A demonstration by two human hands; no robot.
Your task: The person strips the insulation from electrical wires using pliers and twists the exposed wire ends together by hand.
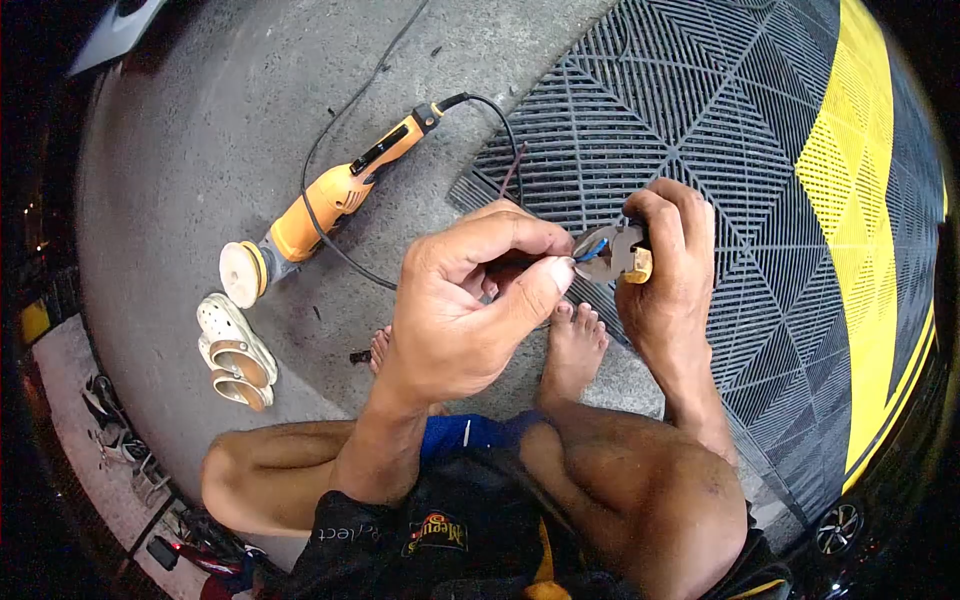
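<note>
My left hand (470, 315) is closed, with thumb and forefinger pinched at the end of a thin blue wire (592, 249). My right hand (672, 265) is wrapped around pliers (622, 252) with a yellow-and-black handle. The metal jaws of the pliers point left and meet the wire right beside my left fingertips. Whether the jaws are clamped on the wire or just around it, I cannot tell. Behind my left hand, a thin reddish-brown wire (514, 172) sticks up. The rest of what my left palm may hold is hidden.
An orange polisher (325, 205) with a white pad (240, 275) lies on the concrete, its black cord (350, 105) looping over it toward my hands. Pale clogs (236, 350) sit near the pad. Black grid mat (640, 110) with a yellow band (850, 200) covers the right side.
</note>
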